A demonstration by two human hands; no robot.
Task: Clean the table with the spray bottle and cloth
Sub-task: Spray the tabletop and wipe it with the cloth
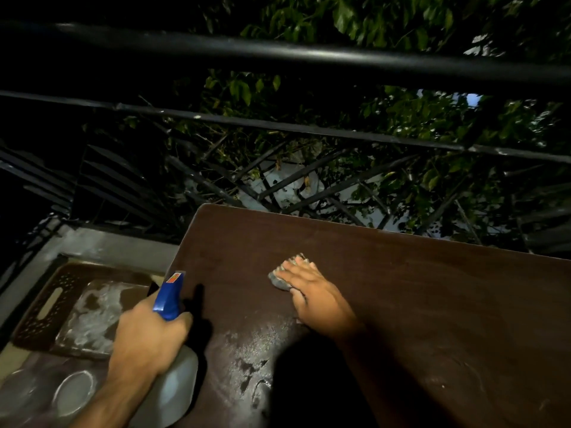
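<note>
Night balcony: railing (278, 54), foliage (401, 118).

**Colours and patterns observed**

Table (401, 304): dark brown, with pale speckled wet patches near the front. Spray bottle (176, 375): translucent white body, blue trigger head bearing a small red-and-orange label. Cloth (285, 274): grey, mottled. Railing (278, 54): black. Leaves (386, 23): green. Tray (61, 304) on the floor: brown, perforated with dot rows, smeared with whitish residue.

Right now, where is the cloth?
In the head view the cloth lies on the brown table, mid-frame, pressed flat under the right hand, to the right of the spray bottle held by the left hand.
</note>
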